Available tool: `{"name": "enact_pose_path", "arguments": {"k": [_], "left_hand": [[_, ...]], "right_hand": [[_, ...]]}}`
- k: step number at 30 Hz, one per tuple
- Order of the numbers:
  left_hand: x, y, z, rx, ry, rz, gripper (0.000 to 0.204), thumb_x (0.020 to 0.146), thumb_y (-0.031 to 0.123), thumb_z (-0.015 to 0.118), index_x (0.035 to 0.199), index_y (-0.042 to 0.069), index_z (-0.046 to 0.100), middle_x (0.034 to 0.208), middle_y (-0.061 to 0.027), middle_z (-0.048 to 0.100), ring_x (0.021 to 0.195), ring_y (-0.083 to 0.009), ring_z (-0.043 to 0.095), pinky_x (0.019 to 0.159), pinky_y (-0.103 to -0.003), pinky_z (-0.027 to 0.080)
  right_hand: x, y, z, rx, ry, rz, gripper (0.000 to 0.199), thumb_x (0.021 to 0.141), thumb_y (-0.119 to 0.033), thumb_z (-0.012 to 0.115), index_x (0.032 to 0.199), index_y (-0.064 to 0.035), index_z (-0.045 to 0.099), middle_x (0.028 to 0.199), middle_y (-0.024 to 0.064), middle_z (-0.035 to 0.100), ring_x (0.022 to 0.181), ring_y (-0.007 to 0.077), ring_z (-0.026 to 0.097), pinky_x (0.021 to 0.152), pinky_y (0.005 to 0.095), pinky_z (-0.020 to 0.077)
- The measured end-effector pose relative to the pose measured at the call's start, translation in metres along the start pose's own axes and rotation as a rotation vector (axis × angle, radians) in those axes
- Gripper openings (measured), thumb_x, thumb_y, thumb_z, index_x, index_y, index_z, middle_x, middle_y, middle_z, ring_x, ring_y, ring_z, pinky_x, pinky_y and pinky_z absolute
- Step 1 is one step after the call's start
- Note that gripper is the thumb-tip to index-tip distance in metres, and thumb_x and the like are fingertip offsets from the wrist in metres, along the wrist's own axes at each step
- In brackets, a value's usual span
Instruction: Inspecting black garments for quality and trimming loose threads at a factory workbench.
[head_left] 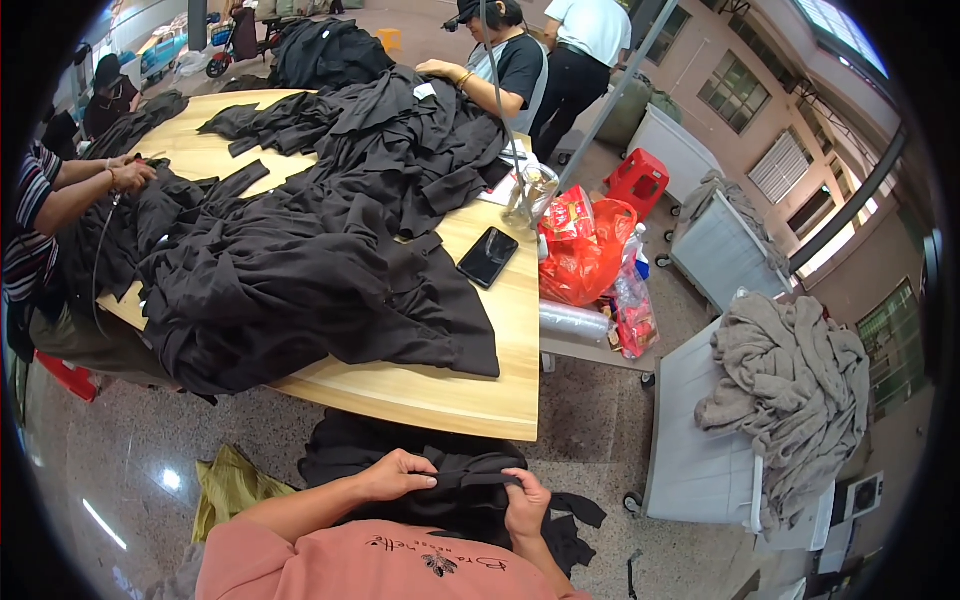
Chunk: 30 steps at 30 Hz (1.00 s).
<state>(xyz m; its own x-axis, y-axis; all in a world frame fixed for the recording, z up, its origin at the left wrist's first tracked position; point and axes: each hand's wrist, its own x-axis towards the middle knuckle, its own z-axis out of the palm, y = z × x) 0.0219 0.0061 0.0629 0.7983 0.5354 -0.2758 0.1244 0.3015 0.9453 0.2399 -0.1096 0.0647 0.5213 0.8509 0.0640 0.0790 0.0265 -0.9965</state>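
A dark garment [468, 480] is stretched between my two hands, in front of my body and below the table's near edge. My left hand [396, 474] pinches it, thumb toward the middle. The other end of the stretched edge is gripped by my right hand [526, 502], its fingers curled round the cloth. More dark fabric hangs below and behind, and I cannot tell where the held piece ends. On the wooden table [430, 398] beyond lies a large heap of dark garments [290, 265].
A black phone [488, 257] lies near the table's right edge. Beside it are red plastic bags [590, 250] and a clear roll [575, 320]. A wheeled bin [690, 455] with grey cloth stands right. Co-workers handle garments at the table's left and far side. Olive cloth [235, 485] lies low left.
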Motion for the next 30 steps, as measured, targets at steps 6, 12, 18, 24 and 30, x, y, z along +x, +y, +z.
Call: {"name": "enact_pose_path", "arguments": {"k": [6,12,18,24,30], "left_hand": [[-0.002,-0.008,-0.014,0.131,0.068,-0.041,0.015,0.084,0.012,0.067,0.093,0.0,0.068,0.078,-0.0023,0.067,0.073,-0.0054,0.055,0.069,-0.024,0.047],[-0.005,-0.023,-0.022,0.094,0.113,-0.165,0.016,0.082,0.011,0.07,0.091,-0.002,0.068,0.078,-0.0008,0.067,0.073,-0.0065,0.056,0.071,-0.024,0.048],[-0.002,-0.027,-0.019,-0.478,0.375,-0.239,0.008,0.08,-0.001,0.066,0.088,-0.002,0.068,0.078,-0.0057,0.067,0.068,-0.0124,0.061,0.067,-0.026,0.051],[-0.006,-0.015,-0.015,-0.521,0.271,-0.197,0.01,0.08,-0.003,0.065,0.09,-0.003,0.067,0.08,-0.0069,0.067,0.071,-0.0134,0.062,0.07,-0.026,0.05],[-0.009,-0.018,-0.014,-0.514,0.124,-0.216,0.011,0.079,0.0,0.067,0.089,-0.002,0.067,0.08,-0.0053,0.066,0.07,-0.0123,0.06,0.07,-0.024,0.048]], "right_hand": [[0.013,0.001,0.003,0.002,0.038,0.12,0.021,0.082,0.007,0.057,0.1,0.0041,0.067,0.091,0.0044,0.067,0.085,0.0093,0.059,0.078,0.0222,0.046],[0.014,0.004,0.009,0.017,0.061,0.201,0.019,0.084,0.004,0.057,0.1,0.0043,0.067,0.093,0.0066,0.068,0.086,0.0098,0.06,0.078,0.0222,0.0465],[0.012,0.015,0.006,0.149,0.068,0.152,0.018,0.081,0.01,0.053,0.095,0.0025,0.062,0.089,0.0052,0.066,0.083,0.0094,0.06,0.077,0.0228,0.0472],[0.009,-0.013,0.006,0.062,-0.041,-0.186,0.021,0.079,0.014,0.049,0.094,0.0025,0.059,0.087,0.0093,0.066,0.082,0.0159,0.064,0.08,0.027,0.0496],[0.008,-0.025,0.006,0.037,-0.415,-0.152,0.027,0.074,0.014,0.05,0.094,0.0001,0.061,0.086,0.0106,0.066,0.081,0.0207,0.065,0.076,0.0287,0.0504]]}}
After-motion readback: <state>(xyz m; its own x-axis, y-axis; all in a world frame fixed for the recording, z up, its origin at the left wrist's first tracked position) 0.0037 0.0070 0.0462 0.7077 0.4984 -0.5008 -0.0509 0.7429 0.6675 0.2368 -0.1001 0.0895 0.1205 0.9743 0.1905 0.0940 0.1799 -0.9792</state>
